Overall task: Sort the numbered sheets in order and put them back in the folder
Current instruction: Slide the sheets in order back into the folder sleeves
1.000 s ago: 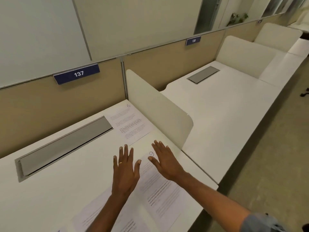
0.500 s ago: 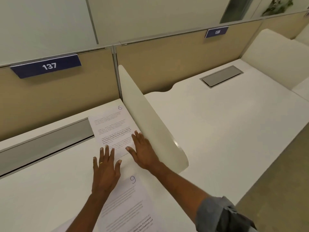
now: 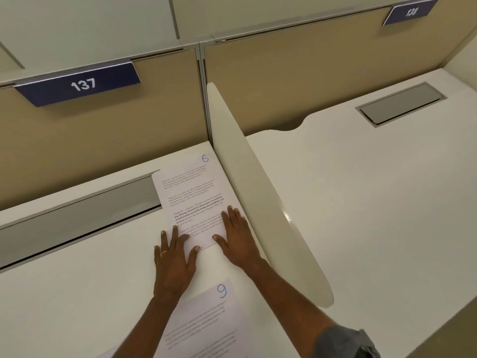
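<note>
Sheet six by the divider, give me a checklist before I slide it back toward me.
1. Left hand flat on sheet 6, near corner: ok.
2. Right hand flat on its near right edge: ok.
3. Number readable at far corner: ok.
4. Bare desk between it and sheet 9: ok.
5. Far left corner overlaps cable tray lid: not ok, may catch.
6. Folder whereabouts: cannot tell, out of view.

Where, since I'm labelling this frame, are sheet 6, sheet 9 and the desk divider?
sheet 6 [image 3: 191, 187], head view, middle of its printed text.
sheet 9 [image 3: 206, 324], head view, text below its number.
desk divider [image 3: 250, 192], head view, its broad side face.
</note>
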Available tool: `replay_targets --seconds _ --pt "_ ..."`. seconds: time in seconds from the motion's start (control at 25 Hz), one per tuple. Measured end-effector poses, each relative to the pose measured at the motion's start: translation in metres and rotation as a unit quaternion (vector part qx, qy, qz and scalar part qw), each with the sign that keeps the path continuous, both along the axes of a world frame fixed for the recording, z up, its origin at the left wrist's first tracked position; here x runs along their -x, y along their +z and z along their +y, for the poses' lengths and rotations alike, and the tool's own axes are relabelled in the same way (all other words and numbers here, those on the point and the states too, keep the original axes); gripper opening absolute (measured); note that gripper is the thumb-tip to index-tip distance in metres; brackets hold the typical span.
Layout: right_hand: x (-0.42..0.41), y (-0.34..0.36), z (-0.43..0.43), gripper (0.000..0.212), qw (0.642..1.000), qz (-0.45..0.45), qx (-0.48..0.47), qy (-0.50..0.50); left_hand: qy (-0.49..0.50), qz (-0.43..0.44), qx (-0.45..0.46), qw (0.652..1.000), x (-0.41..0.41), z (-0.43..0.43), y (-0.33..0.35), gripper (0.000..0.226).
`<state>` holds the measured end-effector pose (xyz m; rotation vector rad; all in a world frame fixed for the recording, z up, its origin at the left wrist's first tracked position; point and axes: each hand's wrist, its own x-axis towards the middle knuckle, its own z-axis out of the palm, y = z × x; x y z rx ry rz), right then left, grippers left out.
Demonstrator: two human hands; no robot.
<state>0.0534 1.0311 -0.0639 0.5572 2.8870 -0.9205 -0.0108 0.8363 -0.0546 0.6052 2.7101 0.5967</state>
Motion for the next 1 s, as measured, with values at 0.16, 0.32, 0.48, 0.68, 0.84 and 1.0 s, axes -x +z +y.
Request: replay_targets --seconds 0.16,0.32,0.48,0.68,0.84,1.0 --pt "0.000 -0.008 -0.003 0.092 1.000 0.012 -0.019 -0.008 0.062 -0.017 -0.092 0.994 0.008 0.014 0.000 0.033" --pt "0.001 -0.012 -0.003 0.080 0.999 0.025 -0.016 -0.020 0.112 -0.005 -0.166 0.980 0.018 0.031 0.005 0.013" --pt "0.001 -0.016 0.000 0.075 0.999 0.043 -0.006 -0.028 0.162 -0.014 -0.217 0.962 0.039 0.034 0.003 0.028" --pt "0.000 -0.016 0.001 0.075 0.999 0.034 0.001 -0.018 0.135 -0.078 -0.193 0.969 0.060 0.046 0.013 0.053" --pt "-0.001 -0.016 0.002 0.075 0.999 0.037 0.004 -0.018 0.102 -0.007 -0.084 0.991 0.068 0.047 0.004 0.061" --pt "-0.001 -0.017 0.002 0.075 0.999 0.032 -0.008 -0.007 0.161 -0.021 -0.083 0.983 0.069 0.050 0.006 0.081"
